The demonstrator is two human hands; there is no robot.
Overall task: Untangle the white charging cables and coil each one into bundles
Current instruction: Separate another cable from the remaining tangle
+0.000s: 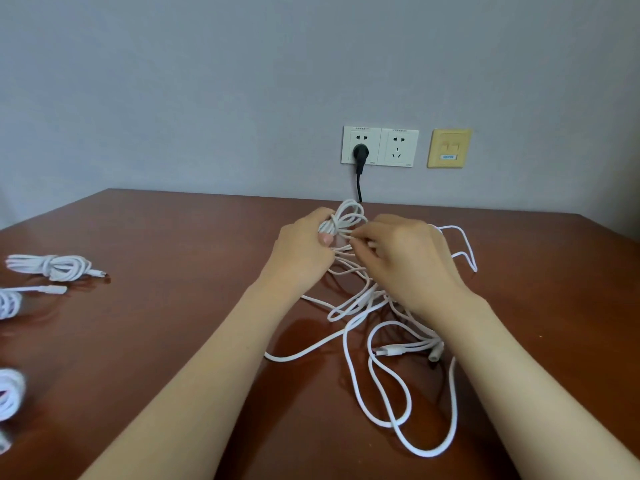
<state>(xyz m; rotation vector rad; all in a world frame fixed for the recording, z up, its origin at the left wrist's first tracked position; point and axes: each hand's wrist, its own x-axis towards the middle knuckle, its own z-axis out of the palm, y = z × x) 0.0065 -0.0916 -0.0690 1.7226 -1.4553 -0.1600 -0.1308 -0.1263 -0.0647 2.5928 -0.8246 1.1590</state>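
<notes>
My left hand [303,245] grips a small coil of white cable [348,218] held above the brown table [173,237]. My right hand [403,254] pinches a strand of that same cable right beside the coil. Below both hands a loose tangle of white cables [374,344] spreads over the table, with two connector ends [408,351] lying in it. Some loops run under my right wrist and are hidden there.
Three coiled white bundles lie along the left edge: one [52,266] at the back, one [10,303] below it, one [10,393] nearer me. On the wall behind are a double socket [398,147] with a black plug [361,154] and a yellow data plate [449,148].
</notes>
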